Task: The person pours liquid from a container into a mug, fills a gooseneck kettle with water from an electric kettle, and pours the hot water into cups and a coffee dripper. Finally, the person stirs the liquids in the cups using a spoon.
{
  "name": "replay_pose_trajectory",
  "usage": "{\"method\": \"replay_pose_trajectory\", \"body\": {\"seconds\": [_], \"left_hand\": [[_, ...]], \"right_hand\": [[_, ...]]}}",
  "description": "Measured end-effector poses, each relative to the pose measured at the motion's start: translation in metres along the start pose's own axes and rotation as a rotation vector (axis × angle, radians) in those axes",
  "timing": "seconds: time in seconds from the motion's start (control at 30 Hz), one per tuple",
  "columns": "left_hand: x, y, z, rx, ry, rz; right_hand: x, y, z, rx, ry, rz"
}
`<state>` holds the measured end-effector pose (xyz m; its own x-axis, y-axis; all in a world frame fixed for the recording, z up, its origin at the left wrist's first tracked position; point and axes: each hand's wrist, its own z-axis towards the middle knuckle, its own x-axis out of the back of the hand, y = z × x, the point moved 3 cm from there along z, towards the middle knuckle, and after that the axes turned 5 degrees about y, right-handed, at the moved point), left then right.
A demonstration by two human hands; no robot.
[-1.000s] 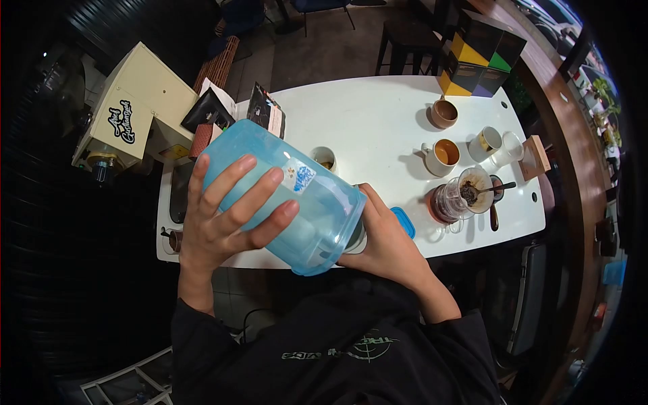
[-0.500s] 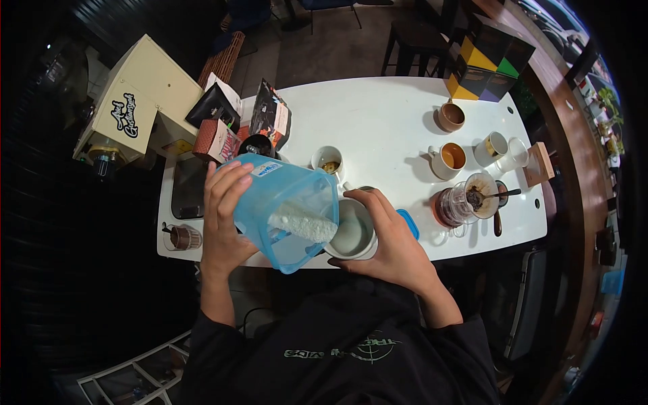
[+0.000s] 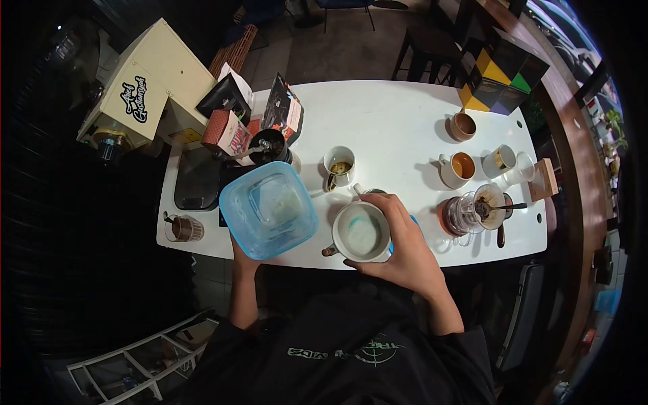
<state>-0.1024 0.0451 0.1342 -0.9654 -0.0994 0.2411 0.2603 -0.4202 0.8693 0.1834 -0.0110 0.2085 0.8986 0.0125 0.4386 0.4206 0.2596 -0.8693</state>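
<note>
My left hand [image 3: 243, 258] holds a translucent blue square plastic container [image 3: 270, 241] from below, its fingers hidden. The container is upright and open-topped, with a little white powder inside. My right hand [image 3: 408, 253] is closed around the side of a white mug [image 3: 335, 233] with white powder in it, held beside the container above the table's near edge. Just beyond them stands another white mug [image 3: 331, 160] with a small brownish content. A further cup behind my right hand is mostly hidden, and a sliver of blue lid [image 3: 414, 220] shows past the fingers.
On the white table [image 3: 398, 111], coffee bags [image 3: 283, 108] and a cream-coloured machine [image 3: 145, 88] stand at left. A glass with brown content [image 3: 185, 228] is at the near-left corner. To the right are several cups and a glass coffee server [image 3: 457, 214] with a dripper [image 3: 487, 202].
The blue container has turned from tilted over the mug to upright and moved slightly left. My left hand has shifted from its side to beneath it. The mug's handle now shows.
</note>
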Motion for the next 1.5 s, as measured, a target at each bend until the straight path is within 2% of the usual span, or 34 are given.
{"method": "replay_pose_trajectory", "body": {"seconds": [0.13, 0.3, 0.47, 0.57, 0.73, 0.77, 0.83, 0.9, 1.03, 1.1, 1.13, 1.23, 1.33, 1.5], "left_hand": [[0.004, -0.017, -0.016, 0.060, 0.009, -0.009], [0.000, -0.029, -0.025, 0.076, -0.015, 0.007], [-0.005, -0.036, -0.036, 0.089, -0.033, 0.021], [-0.005, -0.039, -0.045, 0.090, -0.041, 0.051], [-0.005, -0.043, -0.055, 0.104, -0.011, 0.130], [-0.007, -0.047, -0.059, 0.224, 0.038, -0.090], [-0.005, -0.056, -0.066, 0.339, 0.087, -0.312], [0.002, -0.059, -0.067, 0.141, -0.005, 0.099], [0.001, -0.067, -0.070, 0.299, 0.016, -0.067], [-0.001, -0.073, -0.067, -0.012, -0.067, 0.202], [-0.003, -0.068, -0.058, -0.004, -0.060, 0.218], [-0.015, -0.056, -0.035, -0.033, 0.020, -0.013], [-0.027, -0.033, -0.029, -0.292, 0.027, -0.044], [-0.037, -0.028, -0.031, -0.270, 0.008, -0.015]], "right_hand": [[0.005, 0.003, 0.002, 0.054, 0.034, -0.025], [0.023, 0.016, 0.017, 0.014, 0.105, -0.091], [0.042, 0.080, 0.050, -0.145, 0.396, -0.163], [0.037, 0.125, 0.071, -0.160, 0.434, -0.284], [0.019, 0.188, 0.089, -0.161, 0.455, -0.242], [0.017, 0.199, 0.090, -0.159, 0.449, -0.243], [0.013, 0.218, 0.092, -0.155, 0.444, -0.245], [0.011, 0.232, 0.091, -0.193, 0.458, -0.245], [0.011, 0.249, 0.089, -0.216, 0.438, -0.263], [0.010, 0.254, 0.089, -0.190, 0.447, -0.271], [0.010, 0.255, 0.090, -0.199, 0.447, -0.244], [0.012, 0.258, 0.091, -0.201, 0.439, -0.254], [0.012, 0.264, 0.090, -0.246, 0.428, -0.276], [0.010, 0.263, 0.083, -0.295, 0.398, -0.343]]}}
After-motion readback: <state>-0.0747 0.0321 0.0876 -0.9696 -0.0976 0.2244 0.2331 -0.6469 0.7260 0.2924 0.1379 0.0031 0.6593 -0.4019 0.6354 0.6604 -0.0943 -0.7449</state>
